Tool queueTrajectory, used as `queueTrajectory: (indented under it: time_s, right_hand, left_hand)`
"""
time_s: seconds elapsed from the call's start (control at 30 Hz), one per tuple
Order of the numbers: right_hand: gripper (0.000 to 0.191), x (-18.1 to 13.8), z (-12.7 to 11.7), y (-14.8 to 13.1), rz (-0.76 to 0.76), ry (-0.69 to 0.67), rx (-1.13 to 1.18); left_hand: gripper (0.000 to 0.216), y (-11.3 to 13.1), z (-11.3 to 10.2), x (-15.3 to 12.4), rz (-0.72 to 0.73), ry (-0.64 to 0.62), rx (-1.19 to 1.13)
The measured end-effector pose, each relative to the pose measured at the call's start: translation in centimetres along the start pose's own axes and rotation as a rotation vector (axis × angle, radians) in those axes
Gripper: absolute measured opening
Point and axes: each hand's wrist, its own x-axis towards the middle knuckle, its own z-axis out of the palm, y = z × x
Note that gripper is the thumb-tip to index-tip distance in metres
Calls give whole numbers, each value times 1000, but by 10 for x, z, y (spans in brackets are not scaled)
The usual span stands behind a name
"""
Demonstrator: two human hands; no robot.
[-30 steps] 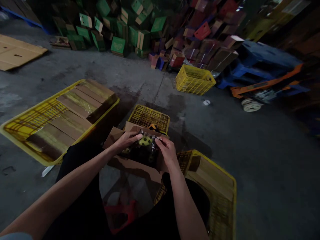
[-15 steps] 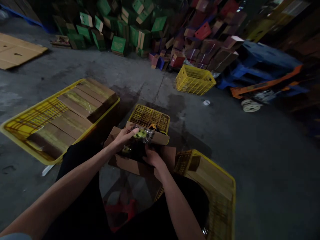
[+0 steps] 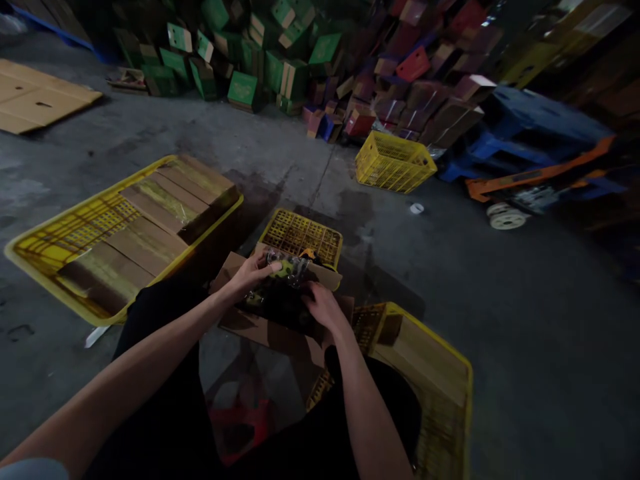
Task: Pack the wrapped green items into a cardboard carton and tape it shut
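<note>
An open brown cardboard box (image 3: 260, 328) rests in front of my knees, dark inside, with small wrapped items in it. My left hand (image 3: 250, 272) is closed on a yellow-green item in shiny clear wrap (image 3: 287, 267), held over the box's far edge. My right hand (image 3: 321, 307) reaches down into the box with curled fingers, just below that item; what it touches is hidden in the dark. Behind the box lies a small yellow plastic crate (image 3: 300, 235).
A large yellow crate (image 3: 55, 267) with flat brown boxes lies at my left, another (image 3: 445, 373) at my right. A red stool (image 3: 240, 427) shows between my legs. Farther off stand an empty yellow basket (image 3: 393, 160), heaps of green and red cartons (image 3: 280, 67), a blue pallet and an orange pallet jack (image 3: 530, 180).
My right hand let go of the wrapped item and dropped into the box, then rose slightly. My left hand keeps the item near the box's far edge.
</note>
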Motion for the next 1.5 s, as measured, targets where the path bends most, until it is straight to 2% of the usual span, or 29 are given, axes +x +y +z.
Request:
queueTrajectory:
  time_s: [0.17,0.3,0.47,0.63,0.67,0.7,0.83,0.93,1.07,1.17,1.27,1.3,1.37,1.5]
  right_hand:
    - [49,5,38,-2,98,-75,-49]
    - [44,8,47,-5,160,-53,-66]
    - [23,4,33,-14,86,-27,0]
    - [19,-14,-8,-6,-53,-23,134]
    - [16,-20,-18,-2,-87,-34,191]
    - [12,-25,-28,2,-105,-36,358]
    - [20,-40,-49,11,-20,53,799]
    - [24,-38,-45,10,23,133,956]
    - [24,-27,-33,5,60,280,1033]
    - [27,-21,-26,2,144,347,1102]
    - [30,-19,-20,1,254,351,1234]
    - [30,-19,-19,1,277,355,1270]
    - [33,-19,-18,-1,288,361,1319]
    - [41,-19,-22,-6,223,262,1384]
  left_hand:
    - [58,-3,2,1,-1,10,67]
    - [55,-2,2,0,-11,16,91]
    - [50,-5,-2,2,20,26,163]
    - [41,-13,-7,7,131,66,398]
    - [38,-16,-8,8,148,77,455]
    - [37,-19,-8,9,165,74,497]
    - [35,-28,-6,10,235,-51,553]
    - [38,-28,-3,8,201,-137,528]
    - [44,-13,2,1,112,-185,416]
    - [55,-1,6,-8,59,-322,296]
    - [81,-1,8,-12,193,-440,346]
    - [82,-4,9,-11,262,-447,383]
    - [70,-10,8,-7,346,-417,408]
    - [52,-16,6,3,244,-250,372]
